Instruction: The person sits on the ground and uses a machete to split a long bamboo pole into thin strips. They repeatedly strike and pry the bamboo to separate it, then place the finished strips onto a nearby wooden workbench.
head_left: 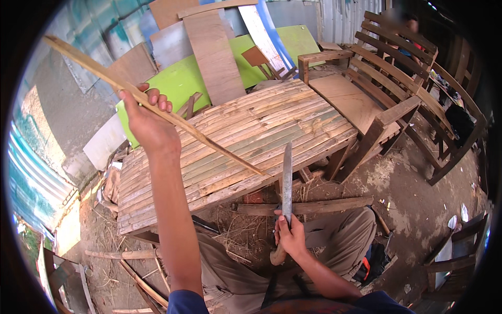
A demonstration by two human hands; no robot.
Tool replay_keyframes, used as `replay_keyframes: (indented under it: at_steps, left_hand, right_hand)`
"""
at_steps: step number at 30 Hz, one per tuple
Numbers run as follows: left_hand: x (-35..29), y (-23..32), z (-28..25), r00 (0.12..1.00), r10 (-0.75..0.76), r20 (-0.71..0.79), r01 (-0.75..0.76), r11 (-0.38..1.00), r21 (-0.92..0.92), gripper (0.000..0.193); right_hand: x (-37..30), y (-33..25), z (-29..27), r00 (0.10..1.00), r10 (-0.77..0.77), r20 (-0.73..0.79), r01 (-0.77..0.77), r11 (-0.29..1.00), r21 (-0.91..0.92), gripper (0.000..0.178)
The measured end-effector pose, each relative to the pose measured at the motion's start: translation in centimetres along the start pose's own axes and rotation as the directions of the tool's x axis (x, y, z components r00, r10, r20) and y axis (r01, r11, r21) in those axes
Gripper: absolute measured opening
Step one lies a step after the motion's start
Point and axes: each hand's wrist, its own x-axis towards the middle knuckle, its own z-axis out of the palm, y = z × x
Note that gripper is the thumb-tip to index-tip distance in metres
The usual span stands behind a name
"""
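My left hand (149, 118) is raised on the left, its fingers closed round a long split bamboo strip (204, 137). One end of the strip points up to the far left; the other slants down over the near edge of a slatted bamboo table (251, 123). In my right hand (291, 235) is a machete (287, 178), gripped by its wooden handle above my lap. Its long grey blade points upward, beside the table's near edge. The tip of the strip is close to the blade but apart from it.
A wooden bench (366, 99) stands right of the table, with a person (410, 42) partly seen behind it. Boards and a green panel (172, 78) lean at the back. A wooden plank (319, 205) lies beyond my knees. Bamboo pieces (125, 255) lie at lower left.
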Motion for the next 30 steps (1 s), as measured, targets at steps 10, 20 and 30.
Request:
replay_keyframes:
  at_steps: [10,20,30]
  left_hand:
    - [0.3,-0.2,-3.0,0.994,0.055,0.095,-0.043,0.991,-0.129,0.047]
    - [-1.5,-0.6,-0.2,0.977,0.136,0.166,-0.133,0.991,-0.029,0.052]
    - [-5.4,-0.1,4.3,0.98,0.2,0.001,-0.197,0.962,0.191,0.063]
  right_hand:
    - [1.1,-0.3,1.7,0.999,-0.038,0.038,0.041,0.997,-0.062,0.032]
    - [2.1,-7.5,5.1,0.937,-0.3,0.181,0.346,0.874,-0.34,0.034]
    - [3.8,-15.6,9.5,0.761,-0.53,0.374,0.638,0.506,-0.581,0.042]
